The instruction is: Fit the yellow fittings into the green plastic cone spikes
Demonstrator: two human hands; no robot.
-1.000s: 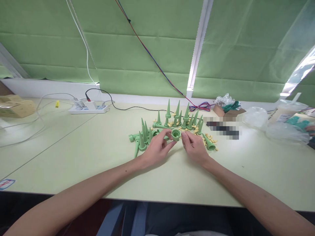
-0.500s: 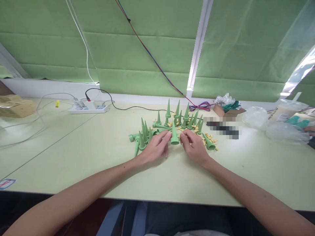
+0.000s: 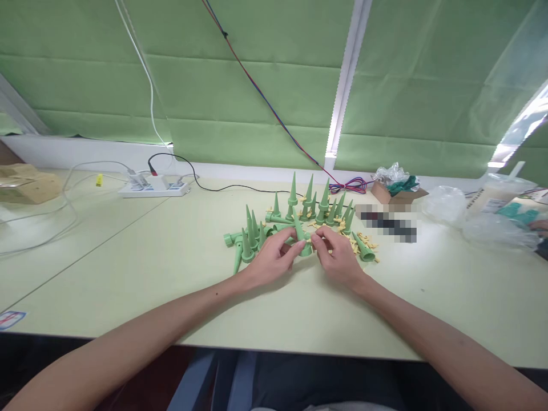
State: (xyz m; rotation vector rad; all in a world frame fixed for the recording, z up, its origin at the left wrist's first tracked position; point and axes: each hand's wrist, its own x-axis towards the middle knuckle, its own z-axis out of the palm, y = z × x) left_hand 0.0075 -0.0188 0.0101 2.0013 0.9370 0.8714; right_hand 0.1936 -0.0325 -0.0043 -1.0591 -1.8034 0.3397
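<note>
Between my two hands a green plant watering spike (image 3: 298,224) leans with its tip up and to the left. The thumb and fingers of my left hand (image 3: 274,258) are closed around its lower body. My right hand (image 3: 336,255) pinches a small yellow valve (image 3: 310,240) against the spike's right side; the fingertips hide most of it. Behind the hands stand several more green spikes (image 3: 324,197), some with yellow valves in their sides. Other spikes (image 3: 363,248) lie on their sides, and loose yellow valves (image 3: 369,241) are scattered to the right.
A white power strip (image 3: 154,187) with plugs and cables sits at the back left, a cardboard box (image 3: 29,185) beyond it. At the right are a small open box (image 3: 400,197), plastic bags (image 3: 445,204) and a drink cup (image 3: 492,191). Another person's hand (image 3: 540,224) shows at the right edge.
The held spike has gone from upright to tilted left. My left thumb has shifted right and lower across its base. My right hand stays at its side.
</note>
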